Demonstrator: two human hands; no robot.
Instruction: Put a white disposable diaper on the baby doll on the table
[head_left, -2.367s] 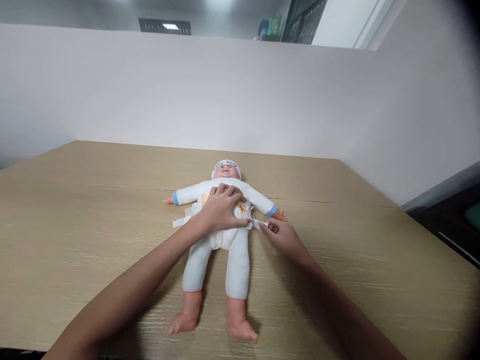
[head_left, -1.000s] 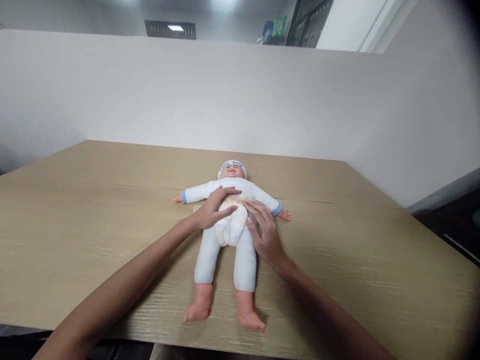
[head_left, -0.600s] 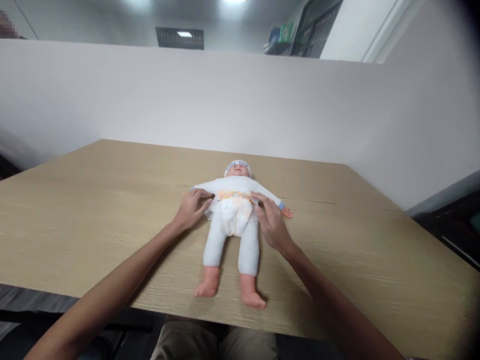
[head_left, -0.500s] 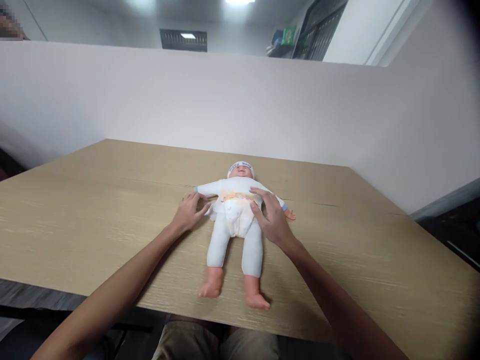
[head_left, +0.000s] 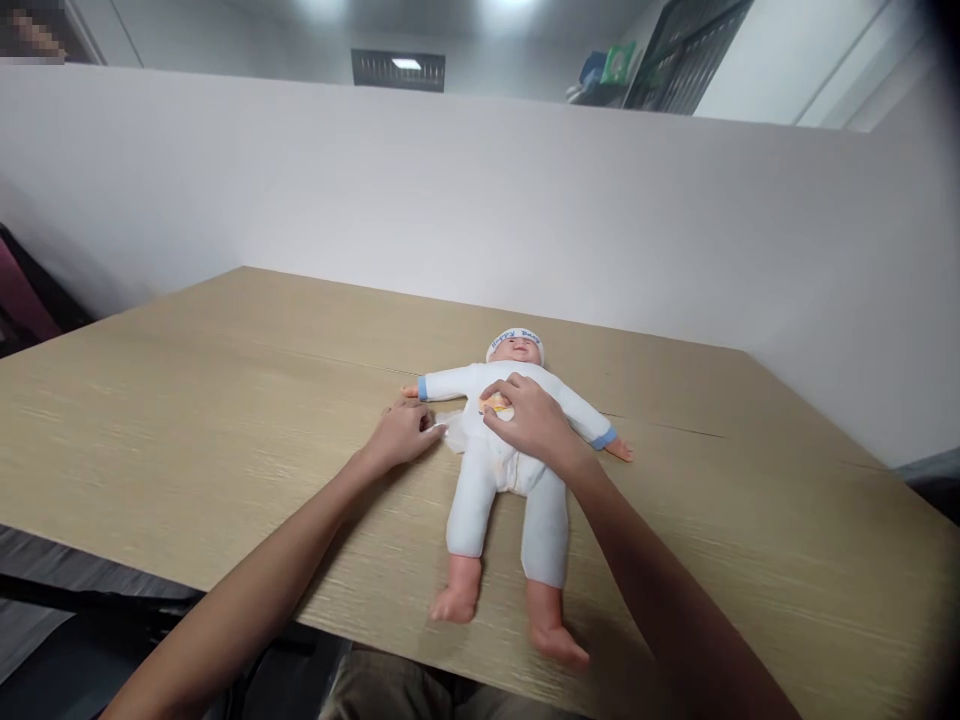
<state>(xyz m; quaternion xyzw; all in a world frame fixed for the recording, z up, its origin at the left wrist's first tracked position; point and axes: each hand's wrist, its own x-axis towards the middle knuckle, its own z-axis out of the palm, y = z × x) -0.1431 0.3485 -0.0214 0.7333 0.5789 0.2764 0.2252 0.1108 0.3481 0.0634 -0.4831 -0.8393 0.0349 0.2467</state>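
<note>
A baby doll lies on its back, feet toward me, in a white suit with blue cuffs and a lettered white cap. Around its hips is a white diaper with an orange printed waistband. The diaper's thin side wing sticks out at the doll's left-hand side in view. My left hand rests on the table there, thumb and fingers closed at the wing's edge. Over the front waistband lies my right hand, thumb and forefinger apart with the orange print showing between them.
The wooden table reaches back to a pale wall with a window strip above it. Past the glass are a green package and a dark vent. A dark pink object stands beyond the table's left side.
My right hand has moved from the diaper's right side in over the middle of its waistband. My left hand stays by the side wing. The whole view has shifted slightly.
</note>
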